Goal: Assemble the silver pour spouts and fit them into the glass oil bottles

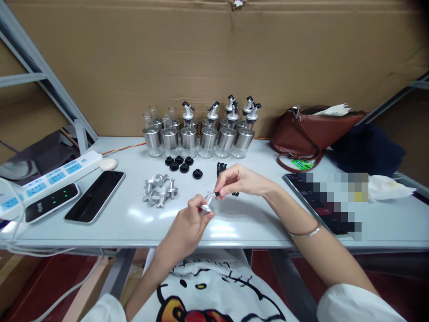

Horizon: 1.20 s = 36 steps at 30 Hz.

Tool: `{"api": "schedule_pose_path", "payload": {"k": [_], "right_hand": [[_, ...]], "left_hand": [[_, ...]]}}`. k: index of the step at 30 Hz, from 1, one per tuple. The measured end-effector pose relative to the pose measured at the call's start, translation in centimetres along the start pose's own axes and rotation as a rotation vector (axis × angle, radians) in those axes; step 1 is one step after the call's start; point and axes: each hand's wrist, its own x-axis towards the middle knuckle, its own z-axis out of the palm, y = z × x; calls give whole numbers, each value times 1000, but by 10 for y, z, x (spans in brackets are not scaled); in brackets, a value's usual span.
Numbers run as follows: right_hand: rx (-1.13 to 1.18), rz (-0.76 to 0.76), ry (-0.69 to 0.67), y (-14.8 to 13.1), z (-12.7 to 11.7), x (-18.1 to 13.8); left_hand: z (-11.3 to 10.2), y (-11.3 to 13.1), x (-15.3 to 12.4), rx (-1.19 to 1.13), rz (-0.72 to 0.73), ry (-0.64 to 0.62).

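My left hand (189, 223) pinches a silver pourer spout (207, 207) by its round base, above the front of the table. Between the fingertips of my right hand (243, 180) is a small black flip cap (217, 193), held at the tip of the spout. Whether the two parts are joined, I cannot tell. A pile of loose silver spouts (160, 191) lies to the left of my hands. Behind them sit several black ribbed stoppers (179, 166). More black flip caps (221, 168) lie beyond my right hand, which partly hides them.
Glass oil bottles with steel sleeves (208, 142) stand in rows along the cardboard wall, several topped with pourers. On the left are a phone (95, 197), a small device (53, 203) and a power strip (55, 176). A brown bag (311, 132) and a tablet (311, 201) lie right.
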Motion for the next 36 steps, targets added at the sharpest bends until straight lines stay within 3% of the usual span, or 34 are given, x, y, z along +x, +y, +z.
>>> {"api": "schedule_pose_path", "payload": {"k": [12,24,30,36], "right_hand": [[132,-67,-324,10,3,2],[160,-75,-259,12,6,4],[175,-33,-187,14,1,5],[144,-18,-108,16,4,10]], "left_hand": [[-2,2,1,-7,68,0],[1,1,-1,-89,24,86],[-5,9,1,-36,65,40],[-5,9,6,34,47,149]]}}
